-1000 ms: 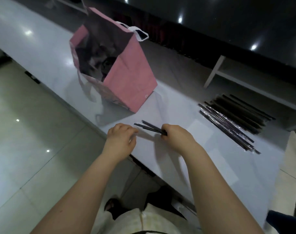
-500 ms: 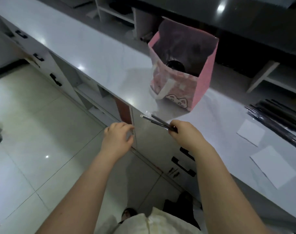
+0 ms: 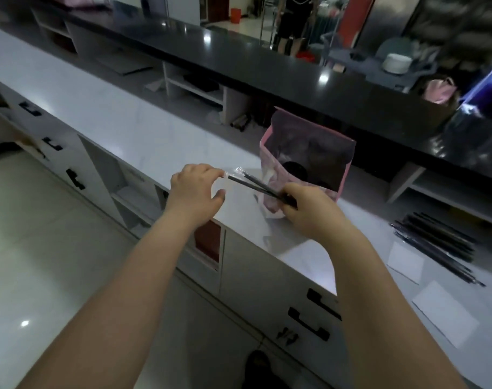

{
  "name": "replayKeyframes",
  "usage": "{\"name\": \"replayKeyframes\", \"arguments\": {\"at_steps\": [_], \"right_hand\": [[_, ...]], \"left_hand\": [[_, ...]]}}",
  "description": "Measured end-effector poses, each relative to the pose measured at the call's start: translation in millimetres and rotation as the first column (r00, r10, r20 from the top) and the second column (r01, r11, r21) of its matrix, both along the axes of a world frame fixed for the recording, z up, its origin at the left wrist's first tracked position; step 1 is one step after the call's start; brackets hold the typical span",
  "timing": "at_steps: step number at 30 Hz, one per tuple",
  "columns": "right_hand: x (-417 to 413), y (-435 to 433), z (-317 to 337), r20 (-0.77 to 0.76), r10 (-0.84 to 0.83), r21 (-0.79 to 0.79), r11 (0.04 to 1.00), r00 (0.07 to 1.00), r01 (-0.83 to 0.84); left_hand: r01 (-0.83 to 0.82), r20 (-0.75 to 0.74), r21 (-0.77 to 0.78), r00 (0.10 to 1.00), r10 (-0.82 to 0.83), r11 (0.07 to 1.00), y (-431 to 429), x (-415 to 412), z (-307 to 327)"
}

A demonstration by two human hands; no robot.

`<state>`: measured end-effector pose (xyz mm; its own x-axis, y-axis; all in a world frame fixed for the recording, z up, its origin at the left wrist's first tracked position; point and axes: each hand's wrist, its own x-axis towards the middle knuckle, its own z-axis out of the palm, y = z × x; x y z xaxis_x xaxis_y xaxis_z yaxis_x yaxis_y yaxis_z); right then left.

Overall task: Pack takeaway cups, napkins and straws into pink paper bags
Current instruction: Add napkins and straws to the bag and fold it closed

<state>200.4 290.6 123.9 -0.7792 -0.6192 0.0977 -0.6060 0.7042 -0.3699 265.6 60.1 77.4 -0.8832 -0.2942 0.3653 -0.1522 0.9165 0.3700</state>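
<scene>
A pink paper bag point(image 3: 343, 179) stands open on the white counter point(image 3: 127, 130), with a dark cup lid point(image 3: 294, 169) visible inside. My right hand point(image 3: 309, 211) grips two black wrapped straws point(image 3: 256, 185) in front of the bag. Their clear-wrapped tips point left. My left hand point(image 3: 195, 189) touches those tips with its fingertips, thumb spread below. More black straws point(image 3: 435, 245) lie in a pile at the right, beside two white napkins point(image 3: 406, 262).
A dark raised counter point(image 3: 267, 68) runs behind the bag, with open shelves below it. Cabinet drawers with black handles point(image 3: 309, 321) line the counter's front. Another pink bag point(image 3: 440, 91) sits far right. A person stands in the background.
The view has swung up and left. My hands rose with the straws, now held in front of the bag. My left hand reached the straw tips.
</scene>
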Motion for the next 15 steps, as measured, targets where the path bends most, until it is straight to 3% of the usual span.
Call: {"name": "replayKeyframes", "arguments": {"at_steps": [7,15], "right_hand": [[-70,-14,56,-0.079,-0.032,-0.107,0.994,0.996,0.024],[-145,-37,51,-0.069,-0.041,-0.178,0.984,0.997,0.028]], "left_hand": [[0.104,-0.062,-0.016,0.993,-0.105,0.994,9,-85,57],[0.163,0.065,0.006,0.984,-0.163,0.987,2,-156,51]]}}
